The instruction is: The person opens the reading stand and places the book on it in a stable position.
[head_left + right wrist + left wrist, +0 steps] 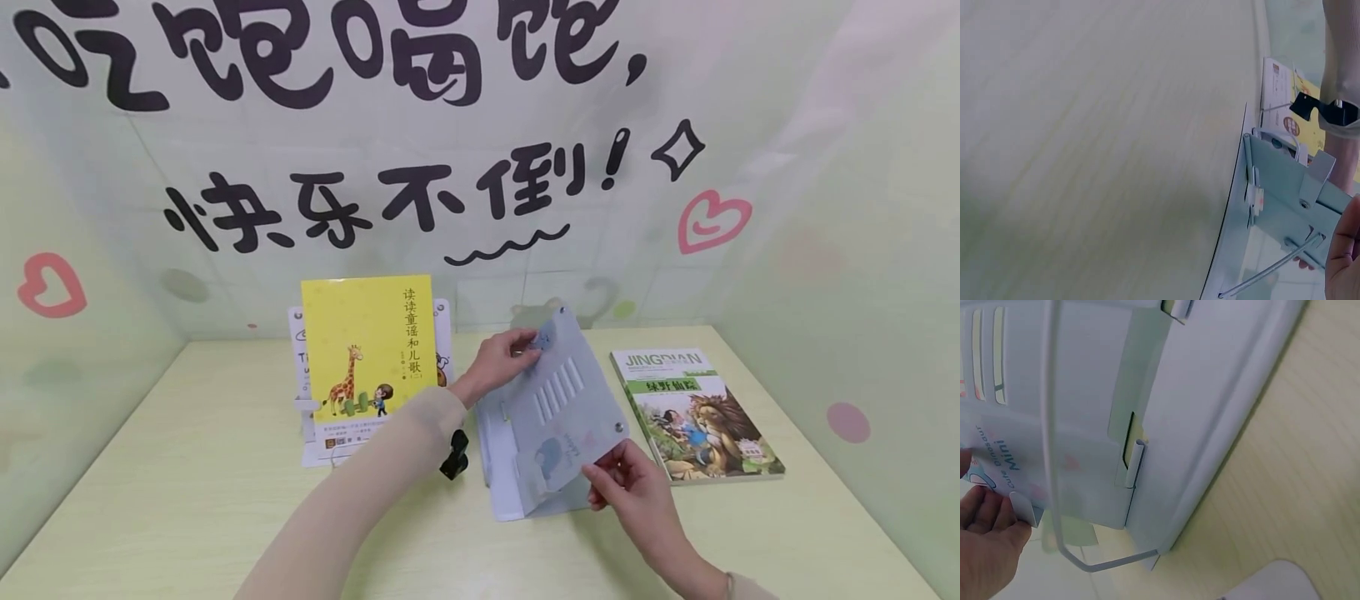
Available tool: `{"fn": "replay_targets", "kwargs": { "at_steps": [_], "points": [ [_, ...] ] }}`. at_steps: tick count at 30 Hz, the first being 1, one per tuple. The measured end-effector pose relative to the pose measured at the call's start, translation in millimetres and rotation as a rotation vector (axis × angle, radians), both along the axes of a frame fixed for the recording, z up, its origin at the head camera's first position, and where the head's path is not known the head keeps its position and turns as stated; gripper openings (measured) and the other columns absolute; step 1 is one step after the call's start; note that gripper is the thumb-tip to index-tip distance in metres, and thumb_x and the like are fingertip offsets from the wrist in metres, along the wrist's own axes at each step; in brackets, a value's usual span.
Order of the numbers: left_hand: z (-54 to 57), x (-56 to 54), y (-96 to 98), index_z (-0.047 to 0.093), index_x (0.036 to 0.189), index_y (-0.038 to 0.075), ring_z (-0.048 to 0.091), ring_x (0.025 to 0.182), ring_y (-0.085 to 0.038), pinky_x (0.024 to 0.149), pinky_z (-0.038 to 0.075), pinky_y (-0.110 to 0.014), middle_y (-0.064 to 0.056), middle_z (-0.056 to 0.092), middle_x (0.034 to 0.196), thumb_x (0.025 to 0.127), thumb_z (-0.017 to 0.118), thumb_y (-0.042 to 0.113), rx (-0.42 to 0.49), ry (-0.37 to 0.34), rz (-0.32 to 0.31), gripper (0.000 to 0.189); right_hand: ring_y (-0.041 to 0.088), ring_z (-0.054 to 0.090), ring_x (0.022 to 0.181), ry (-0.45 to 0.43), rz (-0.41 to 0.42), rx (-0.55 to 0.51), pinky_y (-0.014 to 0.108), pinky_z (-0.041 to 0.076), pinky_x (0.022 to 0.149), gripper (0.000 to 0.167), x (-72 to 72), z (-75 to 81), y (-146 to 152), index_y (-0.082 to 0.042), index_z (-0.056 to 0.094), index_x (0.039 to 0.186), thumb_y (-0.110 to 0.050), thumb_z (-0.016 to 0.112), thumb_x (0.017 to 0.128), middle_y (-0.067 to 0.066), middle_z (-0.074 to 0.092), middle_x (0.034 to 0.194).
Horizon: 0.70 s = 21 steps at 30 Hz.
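Note:
A light blue metal book stand (577, 417) with slots and dinosaur prints stands on the table, its panel tilted up from the base. My left hand (501, 361) pinches the panel's upper left edge, beside a small bent tab. Thumb and fingers of my right hand (637, 492) grip the lower right edge. In the left wrist view a bent wire support (1049, 425) runs across the panel's back, and hinges join panel to base (1204, 419). The right wrist view shows the same stand side-on, with my right hand (1342, 256) at the frame edge.
Left of the stand, a yellow children's book (375, 333) leans on a white stand (296, 371). A paperback with a lion on its cover (705, 425) lies flat at the right. Behind the table (187, 483) rises a wall (420, 275) with lettering.

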State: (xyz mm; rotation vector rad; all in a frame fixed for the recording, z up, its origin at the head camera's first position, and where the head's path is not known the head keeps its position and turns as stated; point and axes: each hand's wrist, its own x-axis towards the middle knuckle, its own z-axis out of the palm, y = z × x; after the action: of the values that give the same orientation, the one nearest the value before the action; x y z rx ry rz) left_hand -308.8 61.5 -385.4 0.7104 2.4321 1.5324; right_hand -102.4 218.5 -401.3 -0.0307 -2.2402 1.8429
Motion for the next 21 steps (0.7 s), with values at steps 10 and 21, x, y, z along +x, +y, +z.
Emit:
{"fn": "replay_targets", "kwargs": {
  "at_steps": [10, 21],
  "points": [
    [0.3, 6.9, -6.9, 0.05, 0.133, 0.004, 0.052, 0.122, -0.025, 0.099, 0.046, -0.034, -0.013, 0.055, 0.133, 0.091, 0.061, 0.016, 0.001, 0.055, 0.186, 0.045, 0.006, 0.058, 0.055, 0.067, -0.125, 0.02, 0.023, 0.054, 0.05, 0.014, -22.2, -2.4, 33.1, 0.008, 0.05, 0.089, 0.001, 0.062, 0.088, 0.001, 0.057, 0.069],
    [-7.1, 23.8, -16.8, 0.047, 0.134, 0.002, 0.053, 0.119, -0.026, 0.101, 0.044, -0.035, -0.014, 0.054, 0.131, 0.089, 0.06, 0.004, 0.033, 0.096, 0.33, 0.046, 0.001, 0.058, 0.061, 0.14, -0.279, 0.059, 0.018, 0.053, 0.053, 0.015, -64.5, -7.8, 64.4, 0.009, 0.055, 0.097, -0.003, 0.06, 0.09, -0.006, 0.059, 0.073]
  ]
}}
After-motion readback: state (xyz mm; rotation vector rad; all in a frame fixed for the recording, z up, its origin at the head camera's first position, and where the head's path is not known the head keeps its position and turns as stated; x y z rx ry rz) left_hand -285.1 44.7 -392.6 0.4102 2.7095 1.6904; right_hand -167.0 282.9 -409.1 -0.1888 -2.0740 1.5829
